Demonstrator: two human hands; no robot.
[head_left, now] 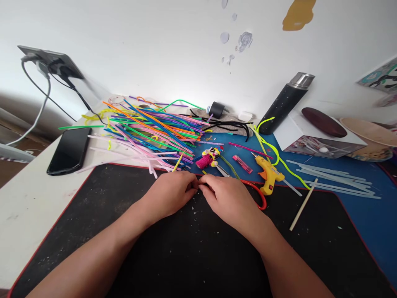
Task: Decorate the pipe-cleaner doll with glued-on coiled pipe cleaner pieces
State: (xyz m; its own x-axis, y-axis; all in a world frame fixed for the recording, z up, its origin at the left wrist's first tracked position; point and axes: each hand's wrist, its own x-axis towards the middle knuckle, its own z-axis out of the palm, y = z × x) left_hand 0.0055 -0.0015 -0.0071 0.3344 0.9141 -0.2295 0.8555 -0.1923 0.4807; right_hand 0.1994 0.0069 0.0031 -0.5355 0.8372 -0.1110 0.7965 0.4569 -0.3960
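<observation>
My left hand [173,191] and my right hand [228,196] meet fingertip to fingertip over the far part of the black mat [189,256]. Both are closed in a pinch. A short yellow pipe cleaner [178,162] sticks up behind my left hand and seems to run into its grip. Whatever the right fingertips pinch is hidden. Just beyond the hands lies a small figure [208,157] of pink and yellow pipe cleaner. Red-handled scissors [263,200] lie partly under my right hand, their blades pointing towards the figure.
Behind my left hand spreads a pile of coloured pipe cleaners [155,128], with a phone [70,151] at left. To the right are a yellow glue gun [268,176], glue sticks [341,178], a wooden stick [303,205] and a black flask [283,103]. A pink blade case [242,164] lies near the figure.
</observation>
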